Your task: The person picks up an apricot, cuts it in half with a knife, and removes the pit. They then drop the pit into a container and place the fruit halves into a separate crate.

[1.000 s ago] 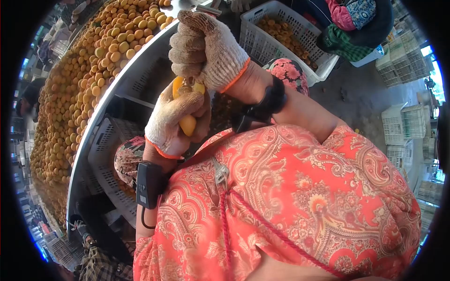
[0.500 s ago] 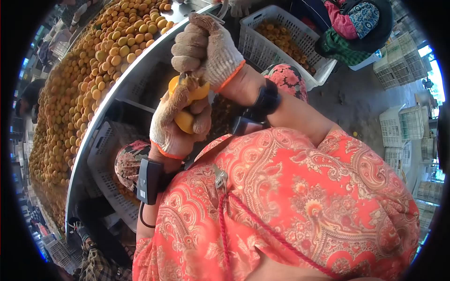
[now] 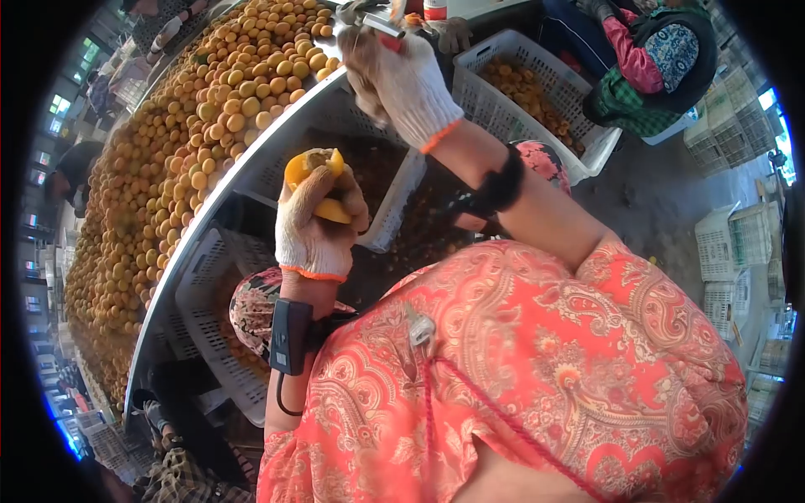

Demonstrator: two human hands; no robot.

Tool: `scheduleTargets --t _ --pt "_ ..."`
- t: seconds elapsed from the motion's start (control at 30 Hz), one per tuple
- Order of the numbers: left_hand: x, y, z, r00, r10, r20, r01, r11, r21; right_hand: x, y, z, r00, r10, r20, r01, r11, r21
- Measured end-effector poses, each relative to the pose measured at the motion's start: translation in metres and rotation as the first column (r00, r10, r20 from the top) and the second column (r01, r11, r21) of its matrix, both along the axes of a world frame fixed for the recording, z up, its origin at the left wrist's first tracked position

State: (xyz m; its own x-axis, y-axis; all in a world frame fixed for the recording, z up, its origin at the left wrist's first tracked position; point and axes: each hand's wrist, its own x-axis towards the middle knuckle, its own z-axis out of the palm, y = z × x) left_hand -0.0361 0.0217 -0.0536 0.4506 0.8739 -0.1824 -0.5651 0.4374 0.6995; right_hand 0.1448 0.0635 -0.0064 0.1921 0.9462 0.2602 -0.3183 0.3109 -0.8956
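My left hand, in a white knitted glove with soiled fingers, is closed round a cut yellow-orange fruit, whose flesh shows above and below the fingers. To the upper right of it, my right hand, gloved alike, is raised near the table rim. Its fingers are curled round a small tool with a metal end, only partly visible. The two hands are apart. Many round orange fruits are heaped on the metal-edged table to the left.
A white crate with cut fruit stands at the upper right, near a person in a patterned head covering. Another crate is below the table edge at left. Stacked crates stand at the far right. Other people are at the upper left.
My right hand has moved up and away from the fruit, which stays in my left hand. The hands were together before. The camera view has shifted slightly.
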Motion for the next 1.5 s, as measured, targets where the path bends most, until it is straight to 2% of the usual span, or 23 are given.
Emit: scheduleTargets --t 0.03,0.07,0.13,0.17,0.2,0.3,0.43,0.47,0.5,0.53,0.57,0.6,0.63,0.7,0.73,0.93,1.0,1.2,1.23,1.33,1.37,1.4,1.5 --pt "-0.001 -0.001 0.005 0.999 0.040 -0.029 -0.039 0.998 0.044 0.001 -0.008 0.000 0.998 0.055 0.021 -0.053 0.993 -0.103" --pt "-0.005 0.000 0.007 0.999 0.041 -0.031 -0.039 0.998 0.047 0.000 -0.013 -0.004 0.998 0.056 0.019 -0.054 0.993 -0.100" --pt "-0.014 0.004 0.015 0.962 -0.043 0.269 0.047 0.999 -0.009 -0.002 -0.016 -0.019 0.988 0.116 -0.098 -0.129 0.983 -0.134" --pt "-0.015 0.001 0.024 0.953 -0.059 0.298 0.068 0.997 -0.020 0.001 -0.017 -0.028 0.995 0.088 -0.052 -0.095 0.982 -0.163" --pt "-0.015 -0.002 0.033 0.961 -0.031 0.273 0.038 0.999 -0.022 0.006 -0.019 -0.032 0.994 0.088 -0.059 -0.096 0.984 -0.148" --pt "-0.013 -0.024 0.067 0.987 -0.075 0.139 0.046 0.979 0.201 0.021 -0.025 -0.043 0.990 0.076 -0.121 -0.117 0.917 -0.382" --pt "-0.013 -0.035 0.102 0.938 -0.245 0.245 0.176 0.947 0.270 0.039 -0.025 -0.083 0.999 -0.015 -0.038 -0.009 0.831 -0.557" --pt "-0.017 -0.053 0.110 0.948 -0.140 0.287 0.087 0.977 0.192 0.043 -0.026 -0.097 0.999 -0.015 0.041 0.035 0.828 -0.559" --pt "0.055 -0.025 0.134 0.946 -0.032 0.323 -0.004 0.994 0.110 0.046 -0.025 -0.110 0.997 -0.016 0.072 0.054 0.822 -0.567" --pt "0.040 -0.056 0.136 0.932 0.077 0.353 -0.092 0.995 0.024 0.046 -0.026 -0.121 0.997 -0.038 0.073 0.074 0.795 -0.602" --pt "0.021 -0.121 0.120 0.909 0.185 0.374 -0.173 0.983 -0.066 0.047 -0.026 -0.123 0.998 -0.051 0.028 0.057 0.755 -0.653" --pt "-0.017 -0.226 0.082 0.877 0.291 0.383 -0.246 0.955 -0.164 0.049 -0.024 -0.128 0.999 -0.045 -0.007 0.029 0.730 -0.683" --pt "-0.074 -0.275 0.066 0.838 0.393 0.379 -0.307 0.913 -0.267 0.051 -0.024 -0.130 0.999 -0.030 -0.017 0.011 0.739 -0.674" --pt "-0.046 -0.241 0.102 0.743 0.579 0.335 -0.399 0.786 -0.473 0.053 -0.023 -0.130 1.000 -0.009 -0.005 0.003 0.743 -0.669" --pt "-0.049 -0.234 0.097 0.744 0.572 0.344 -0.395 0.793 -0.464 0.055 -0.023 -0.130 1.000 0.002 0.020 0.012 0.739 -0.673" --pt "-0.031 -0.193 0.153 0.928 0.207 0.311 -0.131 0.960 -0.248 0.057 -0.029 -0.125 0.994 0.029 0.108 0.050 0.749 -0.661" --pt "-0.022 -0.187 0.161 0.956 0.088 0.281 -0.021 0.972 -0.232 0.060 -0.031 -0.128 0.990 0.039 0.138 0.053 0.792 -0.609" --pt "-0.005 -0.141 0.198 0.953 -0.281 0.116 0.289 0.956 -0.056 0.063 -0.030 -0.128 0.994 0.021 0.110 0.055 0.765 -0.642" --pt "-0.001 -0.129 0.197 0.955 -0.275 0.113 0.283 0.957 -0.064 0.062 -0.029 -0.126 0.992 0.014 0.125 0.070 0.762 -0.643" --pt "0.008 -0.088 0.160 0.999 0.030 -0.027 -0.020 0.948 0.319 0.063 -0.029 -0.129 0.994 0.026 0.106 0.049 0.760 -0.648" --pt "0.009 -0.078 0.153 0.996 0.084 -0.009 -0.076 0.939 0.334 0.063 -0.026 -0.131 0.993 0.034 0.114 0.050 0.753 -0.656" --pt "0.006 -0.069 0.148 0.993 0.119 -0.001 -0.114 0.956 0.270 0.063 -0.026 -0.132 0.992 0.041 0.123 0.052 0.743 -0.667" --pt "-0.019 -0.047 0.132 0.996 0.046 0.075 -0.056 0.990 0.133 0.063 -0.027 -0.135 0.983 0.070 0.169 0.059 0.754 -0.654"
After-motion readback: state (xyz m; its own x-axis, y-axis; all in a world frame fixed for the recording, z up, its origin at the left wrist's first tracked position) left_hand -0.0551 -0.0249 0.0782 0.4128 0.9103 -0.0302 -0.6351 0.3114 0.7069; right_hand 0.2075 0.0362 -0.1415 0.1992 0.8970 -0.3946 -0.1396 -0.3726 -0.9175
